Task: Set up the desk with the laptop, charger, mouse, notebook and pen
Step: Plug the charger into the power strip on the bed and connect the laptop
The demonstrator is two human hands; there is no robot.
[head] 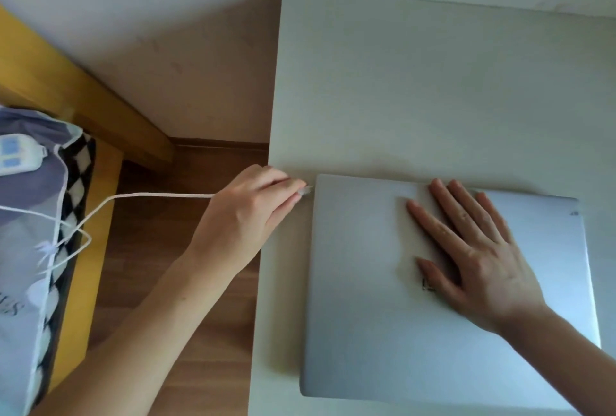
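Laptop point(433, 299), lid closed, lies on desk point(400, 82) at lower right of frame. Right hand point(473, 249) flat and open on the lid, steadying it. Left hand point(246, 212) pinches charger plug point(305, 191) at laptop's left edge; whether seated, unclear. Charger cable point(150, 196) trails left. Mouse, notebook, pen not in view: most of setup remains.

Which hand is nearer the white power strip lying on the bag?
Left. The left hand pinches the charger plug at the laptop's left edge; the right hand rests flat on its lid, farther from the power strip.
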